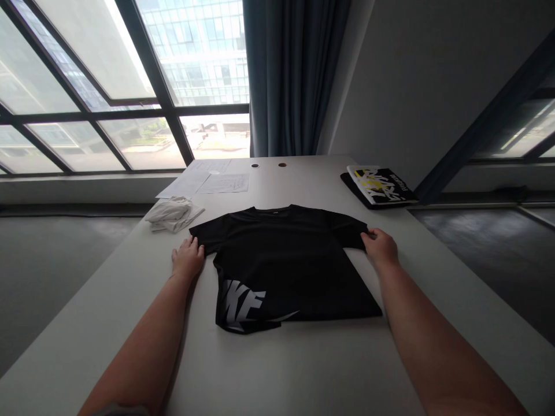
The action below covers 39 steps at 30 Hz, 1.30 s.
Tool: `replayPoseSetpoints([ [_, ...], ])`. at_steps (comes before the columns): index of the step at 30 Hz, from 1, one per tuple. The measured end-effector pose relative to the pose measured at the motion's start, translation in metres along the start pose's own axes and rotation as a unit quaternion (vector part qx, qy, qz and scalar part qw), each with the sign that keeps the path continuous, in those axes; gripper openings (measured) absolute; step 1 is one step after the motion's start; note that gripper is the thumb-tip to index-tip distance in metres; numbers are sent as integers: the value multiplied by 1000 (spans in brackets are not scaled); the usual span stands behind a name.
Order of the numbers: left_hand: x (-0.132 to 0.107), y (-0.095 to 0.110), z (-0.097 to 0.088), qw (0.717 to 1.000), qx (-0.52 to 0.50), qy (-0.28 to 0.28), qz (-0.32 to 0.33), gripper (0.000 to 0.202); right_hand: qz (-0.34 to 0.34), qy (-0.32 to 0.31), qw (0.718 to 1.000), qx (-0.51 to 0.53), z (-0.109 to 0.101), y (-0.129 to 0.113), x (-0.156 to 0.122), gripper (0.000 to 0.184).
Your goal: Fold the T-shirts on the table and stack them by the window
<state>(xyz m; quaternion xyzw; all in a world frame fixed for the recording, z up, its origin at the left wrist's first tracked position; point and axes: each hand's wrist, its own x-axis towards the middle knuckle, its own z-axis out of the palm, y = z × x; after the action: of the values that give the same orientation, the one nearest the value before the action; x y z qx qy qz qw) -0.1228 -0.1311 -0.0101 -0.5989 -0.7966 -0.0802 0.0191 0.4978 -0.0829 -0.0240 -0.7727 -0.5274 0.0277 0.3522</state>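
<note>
A black T-shirt (286, 260) lies spread on the white table, its collar toward the far side. White lettering and part of a swoosh show at its lower left, where the side and hem are turned under. At the left sleeve's end rests my left hand (188, 259), fingers apart and fingertips touching the cloth. My right hand (382, 247) pinches the edge of the opposite sleeve between thumb and fingers.
On the white table (338, 370), a crumpled white cloth (171, 214) lies left of the shirt, with paper sheets (225, 184) behind it. Folded black garments with a yellow and white print (381, 186) lie at the back right. A dark curtain (290, 81) hangs beyond, beside windows.
</note>
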Motion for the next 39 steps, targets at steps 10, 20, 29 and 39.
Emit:
replayPoseSetpoints([
  [10, 0, 1, 2, 1000, 13, -7, -17, 59, -41, -42, 998, 37, -10, -28, -14, 52],
  [20, -1, 3, 0, 1000, 26, -13, -8, 60, -220, -80, 972, -11, -15, -99, -23, 52],
  [29, 1, 2, 0, 1000, -3, -9, -6, 57, -317, -222, 922, 32, -2, -84, -40, 51],
  [39, 2, 7, -13, 984, -133, 86, 79, 60, -277, -290, 911, -100, 26, -66, -34, 55],
])
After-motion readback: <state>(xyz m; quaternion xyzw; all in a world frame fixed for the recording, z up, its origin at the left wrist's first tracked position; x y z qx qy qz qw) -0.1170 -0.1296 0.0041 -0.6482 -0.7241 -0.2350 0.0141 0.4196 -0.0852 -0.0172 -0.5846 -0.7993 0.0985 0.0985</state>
